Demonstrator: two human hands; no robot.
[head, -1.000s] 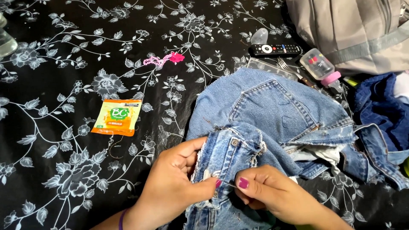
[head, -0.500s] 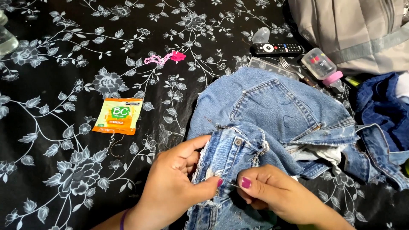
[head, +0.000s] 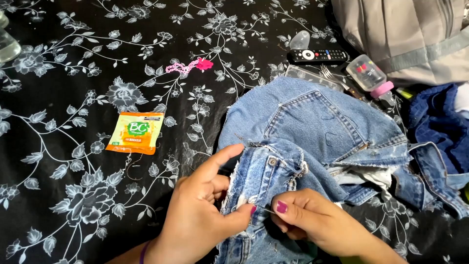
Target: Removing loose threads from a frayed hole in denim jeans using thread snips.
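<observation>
A: Head view. Your left hand pinches the waistband fold of the faded blue denim jeans, at five o'clock on the black floral cloth, keeping the seam flat.

B: And your right hand?

A: Its fingers are closed on a thin silver needle, which touches the left thumb, so the point sits at the seam.

B: Packages?

A: An orange-and-green flat sachet at nine o'clock of the jeans; a clear pink-capped bottle at one o'clock, just beside a black remote control.

Needle between right hand fingertips too thin to be made out; grey backpack and clear bottle cropped by frame edges.
</observation>
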